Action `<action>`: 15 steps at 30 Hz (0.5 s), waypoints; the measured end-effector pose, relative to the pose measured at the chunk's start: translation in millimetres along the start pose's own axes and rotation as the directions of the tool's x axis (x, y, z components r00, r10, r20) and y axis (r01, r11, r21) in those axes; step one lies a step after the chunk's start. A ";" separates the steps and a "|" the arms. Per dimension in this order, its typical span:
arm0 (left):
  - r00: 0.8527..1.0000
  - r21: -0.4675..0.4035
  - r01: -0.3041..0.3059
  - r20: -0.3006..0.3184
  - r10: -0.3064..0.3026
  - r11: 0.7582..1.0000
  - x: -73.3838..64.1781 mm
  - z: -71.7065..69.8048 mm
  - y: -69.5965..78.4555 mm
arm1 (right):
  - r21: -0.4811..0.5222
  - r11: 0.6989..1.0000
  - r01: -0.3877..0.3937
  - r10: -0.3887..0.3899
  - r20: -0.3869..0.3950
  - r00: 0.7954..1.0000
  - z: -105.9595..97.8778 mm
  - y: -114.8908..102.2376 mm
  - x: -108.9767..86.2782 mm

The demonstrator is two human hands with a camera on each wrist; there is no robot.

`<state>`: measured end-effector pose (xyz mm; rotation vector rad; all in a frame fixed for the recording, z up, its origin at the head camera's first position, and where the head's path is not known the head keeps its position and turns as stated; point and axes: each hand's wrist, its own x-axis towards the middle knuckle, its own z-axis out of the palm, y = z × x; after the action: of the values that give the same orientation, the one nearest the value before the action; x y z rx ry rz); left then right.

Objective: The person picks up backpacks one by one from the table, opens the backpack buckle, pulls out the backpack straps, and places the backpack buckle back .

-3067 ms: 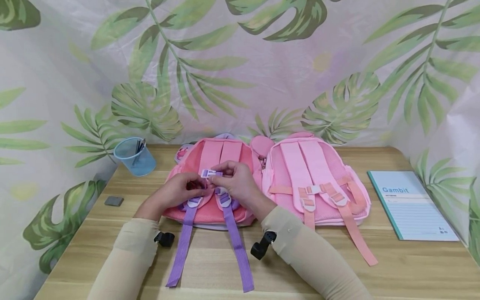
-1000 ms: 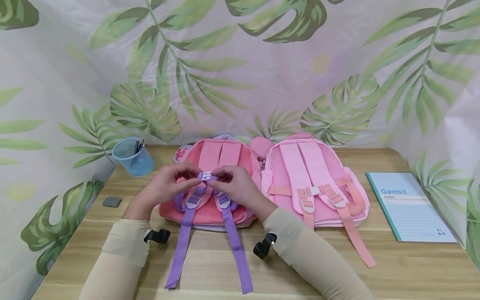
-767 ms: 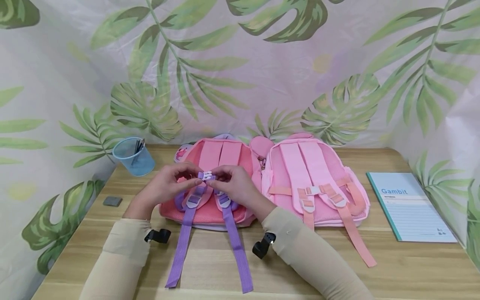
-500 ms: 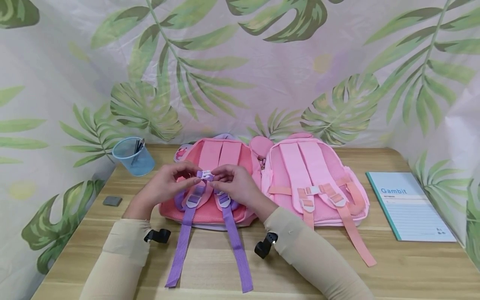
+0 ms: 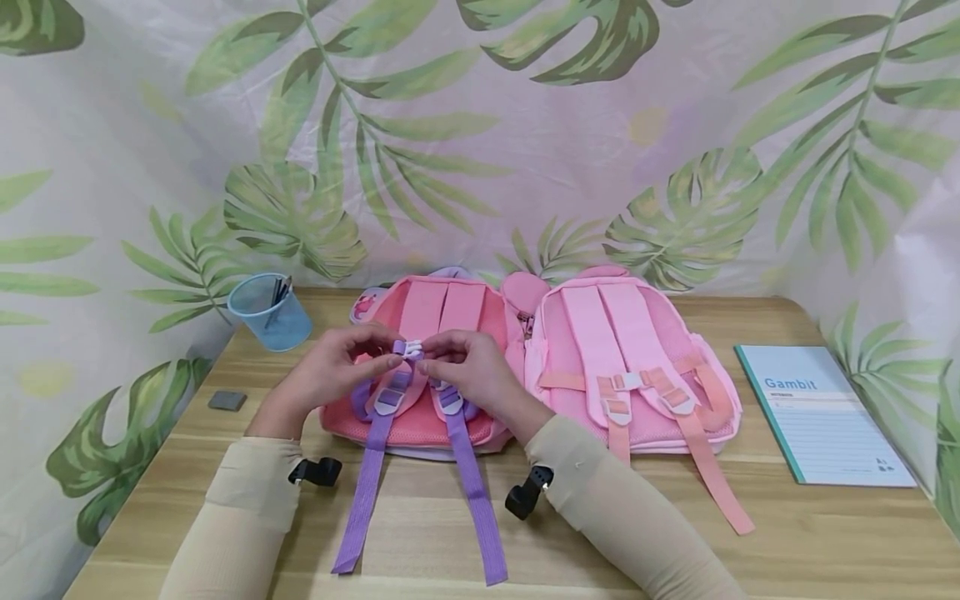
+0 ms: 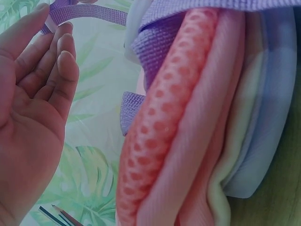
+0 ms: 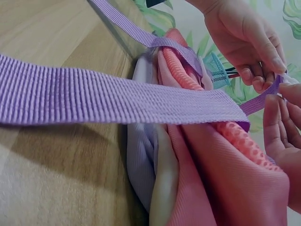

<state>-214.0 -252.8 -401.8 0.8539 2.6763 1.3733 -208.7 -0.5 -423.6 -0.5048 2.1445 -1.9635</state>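
A white plastic side-release buckle [image 5: 410,348] on purple webbing is held above the back panel of the coral-pink backpack [image 5: 375,333]. My left hand [image 5: 330,371] pinches its left end between thumb and fingers. At the right end, my right hand [image 5: 480,375] pinches the other side. White prongs show between the fingertips; whether the two halves are joined I cannot tell. In the left wrist view a purple strap [image 6: 94,14] runs up to the left fingers. The right wrist view shows both hands meeting at the buckle, mostly hidden by the fingers.
A light-pink backpack [image 5: 600,333] with orange straps and a fastened white buckle [image 5: 627,381] lies to the right. Farther right is a notebook [image 5: 825,417]. A blue mesh pen cup [image 5: 277,321] and grey eraser [image 5: 227,401] sit left. Two purple strap tails [image 5: 476,508] hang toward the front.
Three seconds ago my right hand held the buckle and my left hand was lower, near the straps. The left hand has since risen to grip the buckle's left end. Lately the hands barely move.
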 end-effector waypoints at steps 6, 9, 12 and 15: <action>1.000 0.010 0.002 0.008 -0.002 1.000 0.0 0.5 1.2 | 0.031 0.999 -0.031 0.031 -0.005 1.000 0.4 -2.9 0.4; 1.000 0.014 -0.009 0.010 0.009 1.000 0.4 0.8 2.0 | 0.041 0.998 -0.045 0.045 -0.003 0.999 0.6 -4.5 1.1; 1.000 0.016 -0.021 0.011 0.020 1.000 0.9 1.1 2.3 | 0.047 0.997 -0.055 0.055 0.000 0.998 0.6 -5.1 1.5; 0.999 0.022 -0.029 0.017 0.028 0.999 1.4 1.1 2.2 | 0.068 0.996 -0.059 0.059 0.011 0.998 0.0 -5.2 1.4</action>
<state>-213.9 -250.3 -400.5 0.9046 2.6825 1.3380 -209.3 -1.4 -418.3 -0.4325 2.0547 -1.9913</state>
